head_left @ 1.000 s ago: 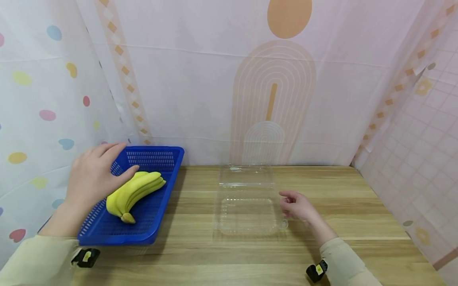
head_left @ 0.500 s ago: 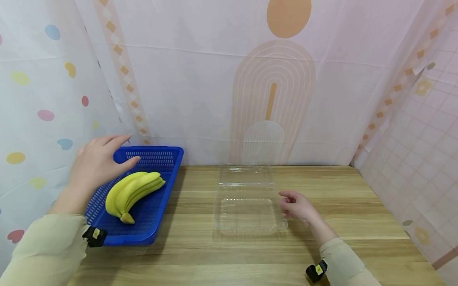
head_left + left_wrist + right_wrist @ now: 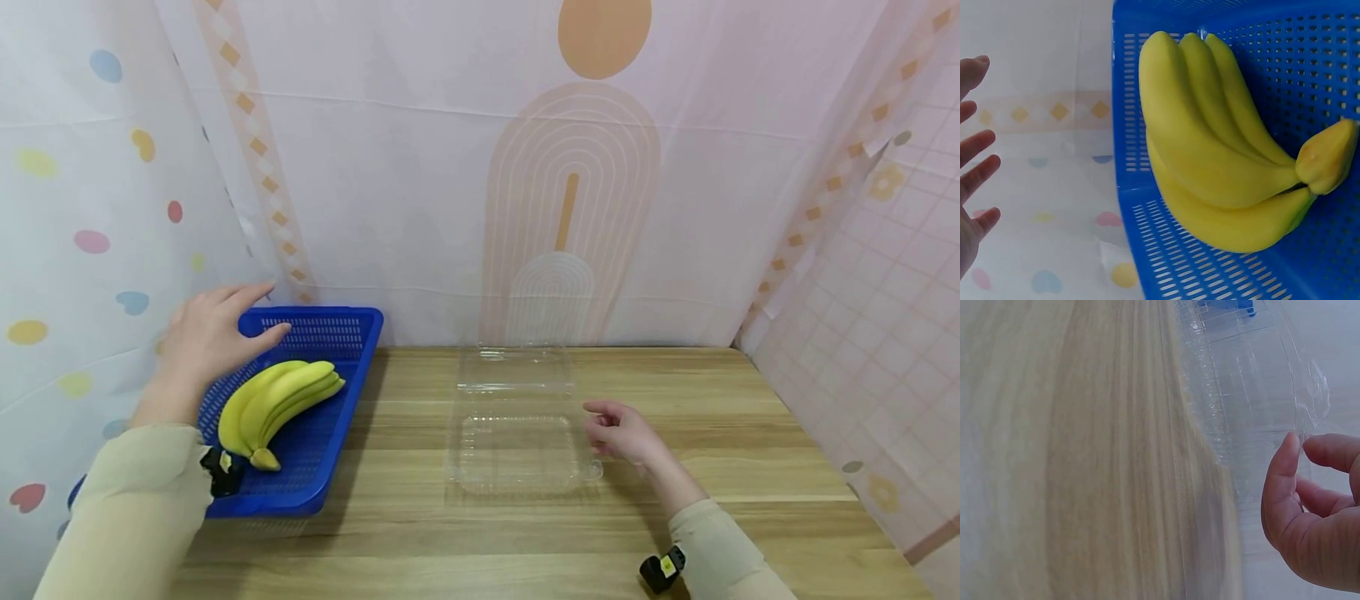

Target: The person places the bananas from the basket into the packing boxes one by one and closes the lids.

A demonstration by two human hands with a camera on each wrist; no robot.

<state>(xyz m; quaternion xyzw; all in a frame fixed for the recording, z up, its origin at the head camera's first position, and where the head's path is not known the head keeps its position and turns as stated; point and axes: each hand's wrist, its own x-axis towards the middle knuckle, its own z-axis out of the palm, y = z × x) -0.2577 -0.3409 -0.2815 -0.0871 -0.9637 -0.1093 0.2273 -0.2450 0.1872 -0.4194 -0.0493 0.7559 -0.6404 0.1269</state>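
Observation:
My left hand hovers over the left side of a blue plastic basket, fingers spread and holding nothing. Below it in the basket lies a bunch of yellow bananas, its stem toward the front; the left wrist view shows the bananas apart from the fingers. A clear plastic clamshell container stands in the middle of the table with its lid raised at the back. At its right edge, my right hand pinches the thin rim between thumb and index finger, as the right wrist view of the hand shows.
The wooden table reaches back to a patterned curtain. Another curtain hangs close beside the basket on the left, and a checked one borders the right side.
My left hand and forearm have shifted slightly up and right above the basket, the wrist now over its front left part. The right hand, container and bananas stay put.

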